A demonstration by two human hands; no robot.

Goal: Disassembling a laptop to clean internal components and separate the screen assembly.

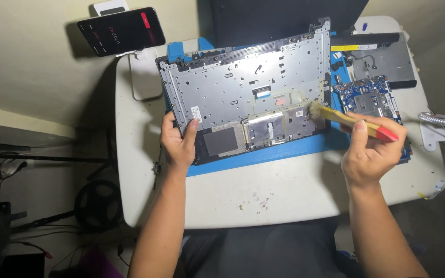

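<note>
A white table (284, 195) with rounded corners stands against a plain beige wall (27, 62). The floor (52, 206) at left lies in shadow, with dark cables and equipment.

Laptop shell between the two hands, on a mat

The left hand (180, 145) grips the laptop shell (243, 87) lying on the mat (284, 149); a circuit board (369, 100) lies behind the right hand (369, 154), a phone (121, 30) behind the left.

Matt grey metal laptop chassis (233, 87); wooden-handled brush (354, 122), red-tipped.
</note>
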